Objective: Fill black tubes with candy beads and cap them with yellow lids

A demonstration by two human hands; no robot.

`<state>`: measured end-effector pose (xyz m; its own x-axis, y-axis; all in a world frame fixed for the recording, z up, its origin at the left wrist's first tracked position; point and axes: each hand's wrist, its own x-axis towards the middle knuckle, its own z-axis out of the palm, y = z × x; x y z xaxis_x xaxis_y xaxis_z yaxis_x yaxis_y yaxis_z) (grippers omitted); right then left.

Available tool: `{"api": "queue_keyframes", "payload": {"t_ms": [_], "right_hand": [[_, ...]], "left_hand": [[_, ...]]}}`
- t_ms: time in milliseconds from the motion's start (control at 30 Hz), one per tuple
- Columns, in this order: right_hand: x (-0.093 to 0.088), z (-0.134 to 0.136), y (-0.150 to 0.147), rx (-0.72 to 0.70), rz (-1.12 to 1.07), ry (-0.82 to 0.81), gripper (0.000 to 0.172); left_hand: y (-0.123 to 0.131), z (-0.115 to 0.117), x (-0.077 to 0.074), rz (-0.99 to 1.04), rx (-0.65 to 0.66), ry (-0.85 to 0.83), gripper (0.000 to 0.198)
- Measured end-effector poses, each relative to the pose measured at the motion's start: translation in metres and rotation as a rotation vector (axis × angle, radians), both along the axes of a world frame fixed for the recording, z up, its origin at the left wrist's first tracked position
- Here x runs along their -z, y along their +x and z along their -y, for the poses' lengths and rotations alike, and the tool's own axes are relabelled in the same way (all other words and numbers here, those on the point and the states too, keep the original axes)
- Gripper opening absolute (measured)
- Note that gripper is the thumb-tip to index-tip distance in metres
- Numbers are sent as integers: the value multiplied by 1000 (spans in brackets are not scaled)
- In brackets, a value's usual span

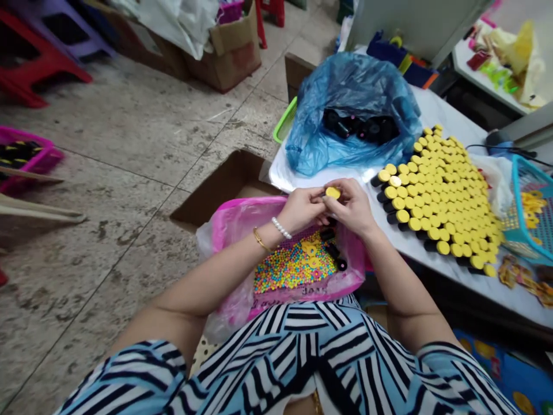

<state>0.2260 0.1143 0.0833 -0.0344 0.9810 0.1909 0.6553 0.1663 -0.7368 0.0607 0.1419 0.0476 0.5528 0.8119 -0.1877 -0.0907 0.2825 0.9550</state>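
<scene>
Yellow cap (333, 193) sits clenched between my left grip (300, 210) and right grip (352, 206). Right of the grips, rows of already capped black tubes (436, 196) cover the desk (415, 259); ahead of them, more black tubes (358, 128) lie in a blue plastic bag (345, 98).

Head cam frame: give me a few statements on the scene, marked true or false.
1. The left hand and right hand both grip a yellow cap. True.
2. The pearl bracelet is on the right wrist. False: it is on the left wrist.
3. The blue bag holds black tubes. True.
4. The yellow-capped tubes stand in the teal basket. False: they stand on the white table.
</scene>
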Motion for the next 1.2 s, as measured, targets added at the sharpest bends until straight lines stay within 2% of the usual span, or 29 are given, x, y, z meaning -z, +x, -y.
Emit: {"api": "queue_keyframes", "payload": {"t_ms": [100, 200, 333, 433, 500, 600, 633, 667, 733, 800, 867, 933, 1000, 1067, 1133, 1200], "right_hand": [[-8, 11, -5, 101, 435, 139, 22], [-17, 20, 9, 98, 648, 155, 26], [-21, 27, 44, 147, 726, 173, 29], [-18, 29, 65, 166, 767, 218, 28], [-15, 35, 67, 165, 754, 282, 28], [-5, 57, 47, 138, 650, 356, 24], [1, 66, 37, 72, 621, 329, 24], [9, 74, 27, -26, 611, 266, 25], [29, 88, 10, -225, 655, 89, 29], [51, 94, 2, -313, 740, -92, 34], [70, 92, 4, -296, 800, -204, 35], [81, 86, 10, -279, 806, -239, 32], [84, 81, 13, -250, 726, -230, 28], [83, 81, 6, -213, 528, -256, 32], [81, 86, -10, -216, 307, -322, 37], [80, 93, -28, -294, 208, -358, 38]], "left_hand": [[0, -1, 1, -16, -26, 10, 53], [-1, -3, -3, -64, 21, 15, 61], [-16, 10, -18, -146, 68, 132, 56], [-40, 36, -27, -280, 61, 368, 46], [-59, 55, -25, -409, 126, 571, 40], [-85, 77, -9, -613, 316, 762, 40], [-92, 80, -3, -692, 314, 785, 44], [-98, 81, 3, -773, 258, 798, 49], [-105, 80, 11, -891, 70, 815, 57], [-110, 78, 11, -923, -38, 823, 61], [-113, 81, 8, -906, 7, 832, 61], [-117, 91, 4, -874, 164, 831, 57], [-123, 108, 3, -865, 367, 801, 50], [-130, 125, 5, -947, 486, 752, 43], [-136, 138, 9, -1111, 473, 724, 39], [-140, 145, 11, -1240, 392, 728, 40]]}}
